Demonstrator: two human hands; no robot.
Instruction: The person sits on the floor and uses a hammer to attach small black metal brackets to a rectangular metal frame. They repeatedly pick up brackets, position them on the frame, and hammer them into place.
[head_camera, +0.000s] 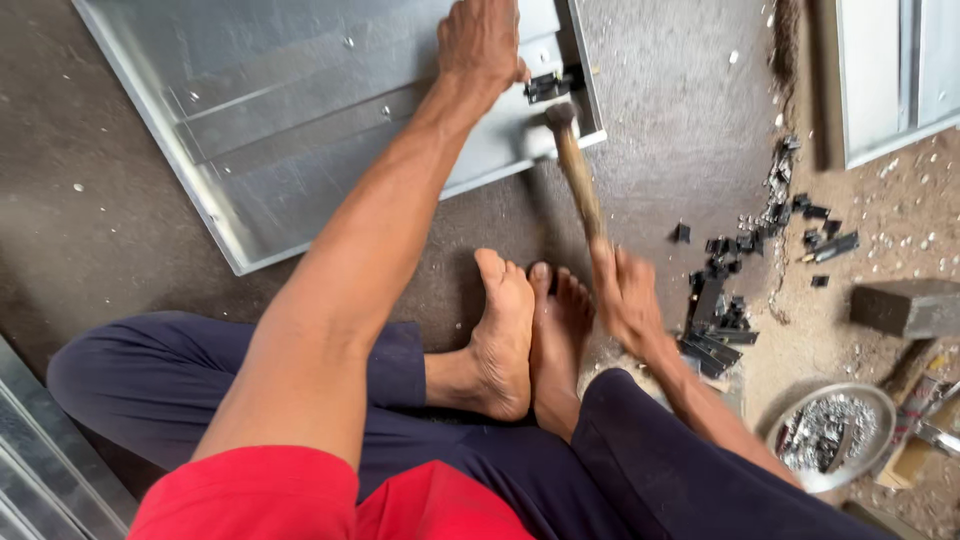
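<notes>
From the head camera, the sheet-metal panel (300, 110) lies flat on the dark floor and serves as the landmark. The left hand (480, 45) rests palm-down on the panel near its right edge, fingers spread flat and pressing on the metal rather than curled around anything; it holds the panel down just beside a small black fitting (552, 85) seated at that edge. The right hand (625, 295), below and to the right of the panel, is wrapped tight around the lower end of a wooden handle, fingers closed fully on it. The hammer (577, 170) slants up from that hand to the panel's right corner, its head blurred and right at the corner edge just below the black fitting; whether it touches the metal cannot be told. Below the panel, two bare feet (525, 335) are crossed between legs in dark blue trousers. Right of the panel, a scatter of black metal pieces (725, 300) lies on the floor, and farther right and lower sits a round metal bowl (800, 470) holding silvery scraps.
</notes>
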